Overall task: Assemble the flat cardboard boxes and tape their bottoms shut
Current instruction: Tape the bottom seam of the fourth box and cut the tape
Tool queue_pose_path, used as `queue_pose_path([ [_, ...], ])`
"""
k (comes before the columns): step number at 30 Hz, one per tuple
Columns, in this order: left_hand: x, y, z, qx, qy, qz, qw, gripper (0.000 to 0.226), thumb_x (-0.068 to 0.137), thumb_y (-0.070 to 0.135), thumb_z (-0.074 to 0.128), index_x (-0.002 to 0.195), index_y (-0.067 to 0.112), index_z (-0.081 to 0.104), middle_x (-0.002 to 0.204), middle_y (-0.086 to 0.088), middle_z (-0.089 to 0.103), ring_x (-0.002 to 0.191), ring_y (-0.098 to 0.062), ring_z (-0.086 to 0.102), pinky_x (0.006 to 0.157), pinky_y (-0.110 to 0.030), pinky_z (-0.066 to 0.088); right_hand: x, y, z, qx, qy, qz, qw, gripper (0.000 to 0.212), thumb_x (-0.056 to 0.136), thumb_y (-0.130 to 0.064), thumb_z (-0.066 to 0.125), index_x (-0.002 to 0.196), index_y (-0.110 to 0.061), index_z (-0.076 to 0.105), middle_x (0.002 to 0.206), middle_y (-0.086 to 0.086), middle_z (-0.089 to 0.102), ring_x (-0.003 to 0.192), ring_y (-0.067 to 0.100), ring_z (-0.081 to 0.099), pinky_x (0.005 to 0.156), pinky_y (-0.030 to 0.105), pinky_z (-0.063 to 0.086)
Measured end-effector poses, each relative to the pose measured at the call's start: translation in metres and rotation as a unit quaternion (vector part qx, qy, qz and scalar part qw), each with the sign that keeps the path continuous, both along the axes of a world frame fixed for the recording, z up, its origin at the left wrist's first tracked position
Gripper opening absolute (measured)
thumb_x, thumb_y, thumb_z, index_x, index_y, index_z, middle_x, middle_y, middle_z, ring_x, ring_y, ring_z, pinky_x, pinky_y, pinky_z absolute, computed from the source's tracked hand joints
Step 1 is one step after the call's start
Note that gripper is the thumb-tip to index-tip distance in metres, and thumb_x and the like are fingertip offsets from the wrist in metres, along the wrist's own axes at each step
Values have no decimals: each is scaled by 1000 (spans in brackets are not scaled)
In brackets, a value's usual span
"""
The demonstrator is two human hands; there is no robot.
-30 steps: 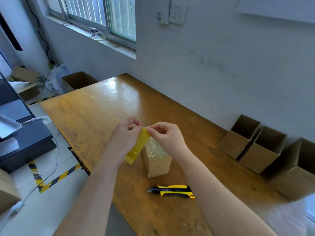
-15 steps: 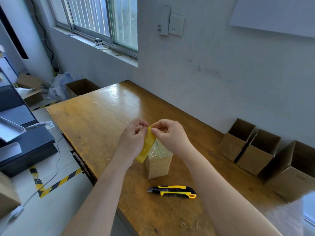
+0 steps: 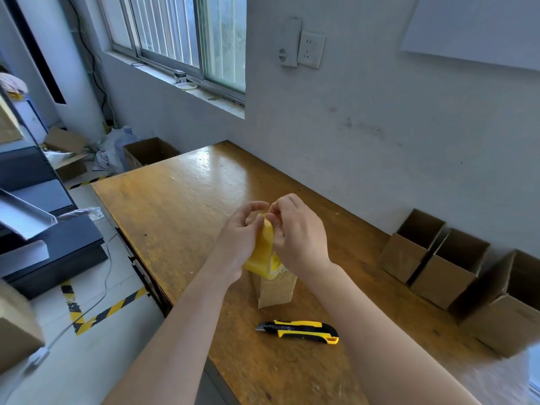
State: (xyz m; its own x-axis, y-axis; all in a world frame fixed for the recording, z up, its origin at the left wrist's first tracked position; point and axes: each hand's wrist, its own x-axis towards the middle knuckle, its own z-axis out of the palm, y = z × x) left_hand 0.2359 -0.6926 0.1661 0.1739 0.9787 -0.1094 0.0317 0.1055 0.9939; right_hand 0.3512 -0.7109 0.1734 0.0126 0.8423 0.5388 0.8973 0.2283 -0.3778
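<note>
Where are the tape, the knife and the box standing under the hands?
tape (image 3: 261, 254), head view, on its yellow outer band.
knife (image 3: 298, 331), head view, on the middle of its handle.
box (image 3: 274, 290), head view, on its near wall.

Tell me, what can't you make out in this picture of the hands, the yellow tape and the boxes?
All in the head view:
- Loose end of the tape roll: hidden by the left hand and right hand pinching it.
- Top of the small box: covered by roll and hands.
- Blade of the utility knife: too small to tell if extended.
- The nearest open box, far right: blurred.
</note>
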Motion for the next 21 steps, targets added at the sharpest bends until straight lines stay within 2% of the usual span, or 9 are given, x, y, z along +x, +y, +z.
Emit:
queue_pose_path([
  [2,1,0,0,26,18,-7,999,20,101,24,51,98,35,67,106,1,66,95,-14,62,78,-31,53,4,0,3,-9,15,5,1000,7,96,-15,55,91,-13,59,87,0,58,76,17,53,65,34,47],
  [4,0,1,-1,121,129,18,984,13,97,24,57,89,32,65,105,7,55,93,-1,54,75,-16,45,8,0,6,-30,1,16,999,7,96,-16,54,93,-13,60,87,0,59,79,18,54,68,35,46],
  [6,-2,2,2,241,273,40,930,6,94,21,63,90,25,65,100,12,48,88,2,49,67,-7,38,11,0,6,-44,-10,25,999,8,96,-16,54,93,-13,60,88,0,59,81,18,54,69,34,46],
  [8,-3,5,5,316,353,35,880,6,92,19,65,90,15,70,92,12,51,87,-7,48,65,-12,34,15,0,3,-44,3,33,998,7,94,-14,55,92,-12,61,87,0,59,81,18,53,68,34,47],
  [11,-2,7,12,352,378,56,854,10,90,18,67,87,11,72,83,8,55,83,-14,50,69,-21,35,17,1,-6,-9,83,35,996,9,93,-14,58,100,-12,64,94,-4,60,83,13,55,68,28,48],
  [14,1,7,13,358,377,107,847,10,91,16,65,86,10,71,82,3,61,78,-16,55,68,-25,42,17,-4,-12,-21,221,10,975,28,95,-29,60,119,-18,54,105,-9,58,90,4,56,73,19,49],
  [16,1,7,10,348,361,130,856,10,91,16,65,83,11,68,79,4,59,76,-17,56,65,-27,43,22,-6,-17,-63,266,17,962,32,89,-50,60,102,-21,56,92,-8,60,81,5,57,68,25,50],
  [18,2,8,6,346,358,146,855,11,92,16,64,81,12,65,78,6,57,73,-15,54,63,-26,42,26,-7,-24,-158,296,73,939,55,78,-72,55,92,-18,60,83,-1,65,75,14,62,69,40,54],
  [21,4,13,1,326,364,155,858,12,93,18,62,83,13,63,79,6,55,73,-14,52,62,-25,39,26,-10,-30,-216,279,119,928,66,71,-75,60,88,-12,66,79,10,68,73,29,67,68,53,54],
])
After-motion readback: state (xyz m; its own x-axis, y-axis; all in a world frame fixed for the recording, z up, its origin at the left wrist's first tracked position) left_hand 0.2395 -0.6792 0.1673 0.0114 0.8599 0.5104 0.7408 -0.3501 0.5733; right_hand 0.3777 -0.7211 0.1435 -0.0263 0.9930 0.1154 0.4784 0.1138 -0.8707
